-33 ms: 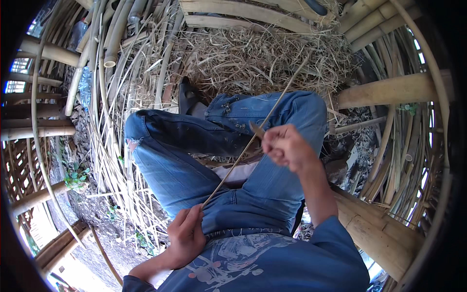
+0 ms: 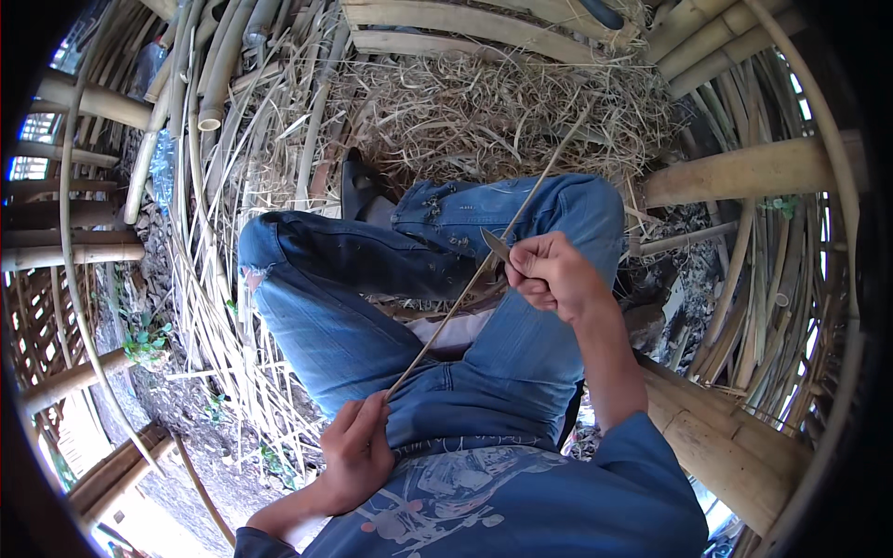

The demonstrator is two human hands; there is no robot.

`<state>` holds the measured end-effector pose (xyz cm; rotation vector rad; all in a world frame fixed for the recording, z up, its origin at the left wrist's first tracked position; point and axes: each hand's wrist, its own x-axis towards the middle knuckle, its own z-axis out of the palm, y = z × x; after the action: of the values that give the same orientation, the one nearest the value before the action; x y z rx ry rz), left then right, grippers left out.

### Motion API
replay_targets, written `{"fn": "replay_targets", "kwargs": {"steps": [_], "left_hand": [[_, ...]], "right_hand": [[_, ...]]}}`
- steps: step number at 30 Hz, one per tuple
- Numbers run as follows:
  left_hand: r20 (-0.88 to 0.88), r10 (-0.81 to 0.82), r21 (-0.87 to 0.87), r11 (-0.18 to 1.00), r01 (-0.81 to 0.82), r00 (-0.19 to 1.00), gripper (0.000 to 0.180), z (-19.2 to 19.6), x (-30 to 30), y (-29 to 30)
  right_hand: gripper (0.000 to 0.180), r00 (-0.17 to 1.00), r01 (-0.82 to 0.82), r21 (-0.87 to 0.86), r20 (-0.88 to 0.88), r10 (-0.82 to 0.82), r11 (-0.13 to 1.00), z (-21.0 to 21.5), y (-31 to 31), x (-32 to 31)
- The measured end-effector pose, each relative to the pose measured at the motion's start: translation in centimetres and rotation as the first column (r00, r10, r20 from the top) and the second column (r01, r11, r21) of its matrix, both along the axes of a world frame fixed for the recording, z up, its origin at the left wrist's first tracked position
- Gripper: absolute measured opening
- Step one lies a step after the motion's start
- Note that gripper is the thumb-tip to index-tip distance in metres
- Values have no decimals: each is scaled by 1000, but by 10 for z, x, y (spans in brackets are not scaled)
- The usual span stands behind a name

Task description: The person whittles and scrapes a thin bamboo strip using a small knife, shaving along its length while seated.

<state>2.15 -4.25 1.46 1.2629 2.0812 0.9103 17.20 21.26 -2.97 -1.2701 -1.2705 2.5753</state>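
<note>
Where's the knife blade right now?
In the head view, right of centre: the knife blade sticks out of the right hand, against the thin bamboo strip, above the lap in blue jeans.

an outdoor bamboo-working spot: thick bamboo poles (image 2: 744,172) at the right of the frame, bundles of split strips (image 2: 200,270) at the left, dry shavings (image 2: 484,112) heaped along the top, bare earth (image 2: 177,400) lower left.

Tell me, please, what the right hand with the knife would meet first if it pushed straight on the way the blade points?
Probably the thin bamboo strip: the knife in the right hand points up-left onto it. Beyond lies the jeans-clad leg; depth is unclear.
</note>
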Motion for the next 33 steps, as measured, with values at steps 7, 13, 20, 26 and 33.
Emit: {"fn": "replay_targets", "kwargs": {"steps": [7,13,20,26,33], "left_hand": [[-22,-12,35,999,13,1000,23,-5,1,-2],[-12,27,24,999,-26,1000,19,-4,-1,-7],[-25,-3,51,999,4,1000,24,-3,-3,-12],[-50,16,33,999,-15,999,23,-6,-6,-10],[-58,22,58,998,-19,998,19,-7,-7,-17]], "right_hand": [[32,992,-125,-43,-18,124,991,14,-11,-7],[21,996,65,69,64,-69,995,13,15,-3],[19,992,118,84,28,-121,989,3,67,12],[20,992,-118,124,47,113,985,14,34,-11],[13,991,34,246,119,-65,969,-1,89,3]]}}
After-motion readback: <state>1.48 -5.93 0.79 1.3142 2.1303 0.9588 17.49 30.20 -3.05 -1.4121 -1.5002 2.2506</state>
